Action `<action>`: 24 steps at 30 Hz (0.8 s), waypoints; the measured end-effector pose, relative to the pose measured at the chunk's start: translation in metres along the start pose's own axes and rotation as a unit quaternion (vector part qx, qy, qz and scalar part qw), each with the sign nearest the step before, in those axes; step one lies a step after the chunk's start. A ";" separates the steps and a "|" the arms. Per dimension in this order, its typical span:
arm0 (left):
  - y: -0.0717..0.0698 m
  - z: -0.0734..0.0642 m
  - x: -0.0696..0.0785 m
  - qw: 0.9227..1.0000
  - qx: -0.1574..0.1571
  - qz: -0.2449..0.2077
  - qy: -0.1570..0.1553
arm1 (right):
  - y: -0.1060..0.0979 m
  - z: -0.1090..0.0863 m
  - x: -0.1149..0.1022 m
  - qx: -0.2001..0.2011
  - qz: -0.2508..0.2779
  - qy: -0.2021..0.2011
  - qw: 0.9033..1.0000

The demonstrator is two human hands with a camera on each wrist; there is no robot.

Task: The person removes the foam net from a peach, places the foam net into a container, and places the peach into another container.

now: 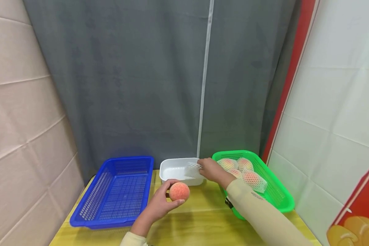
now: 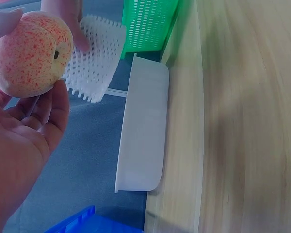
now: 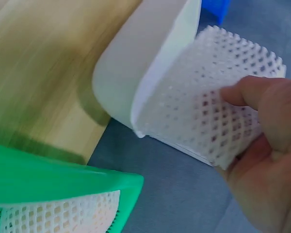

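Four wrapped peaches [image 1: 251,179] sit in one green basket [image 1: 276,192]. My left hand [image 1: 160,203] holds one bare peach [image 1: 179,191] above the bench [image 1: 200,220]; my right hand [image 1: 213,170] pinches one net [image 3: 199,94] by one tub's [image 2: 143,126] right edge.

My right sleeve [image 1: 261,213] is long and pale cream, with a small greyish print [image 1: 257,195] on its upper side; a black fitting [image 1: 229,203], perhaps part of a wrist camera, shows beneath. My left sleeve [image 1: 132,240] is cream too.
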State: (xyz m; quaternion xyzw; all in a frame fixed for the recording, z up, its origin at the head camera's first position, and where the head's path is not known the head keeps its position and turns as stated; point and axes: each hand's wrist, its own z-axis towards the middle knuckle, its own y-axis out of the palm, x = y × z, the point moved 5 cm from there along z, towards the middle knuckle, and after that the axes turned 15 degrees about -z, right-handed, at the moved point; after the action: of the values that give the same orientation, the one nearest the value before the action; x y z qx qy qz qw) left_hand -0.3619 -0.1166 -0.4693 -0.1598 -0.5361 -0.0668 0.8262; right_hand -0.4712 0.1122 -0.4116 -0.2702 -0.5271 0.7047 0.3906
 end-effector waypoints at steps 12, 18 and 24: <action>-0.001 0.000 -0.003 1.000 0.000 0.006 -0.022 | 0.025 0.027 0.011 0.011 -0.020 0.044 0.999; -0.001 0.002 -0.003 1.000 0.001 0.007 -0.007 | 0.030 0.036 0.016 0.031 -0.035 0.034 0.998; 0.000 0.004 -0.005 1.000 -0.003 0.006 -0.021 | 0.037 0.045 0.020 0.024 -0.052 0.026 0.998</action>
State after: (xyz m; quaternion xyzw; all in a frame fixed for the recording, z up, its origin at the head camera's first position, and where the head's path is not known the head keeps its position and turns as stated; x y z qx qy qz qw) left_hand -0.3679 -0.1153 -0.4726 -0.1669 -0.5521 -0.0602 0.8147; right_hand -0.5274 0.1003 -0.4326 -0.2508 -0.5133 0.6886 0.4466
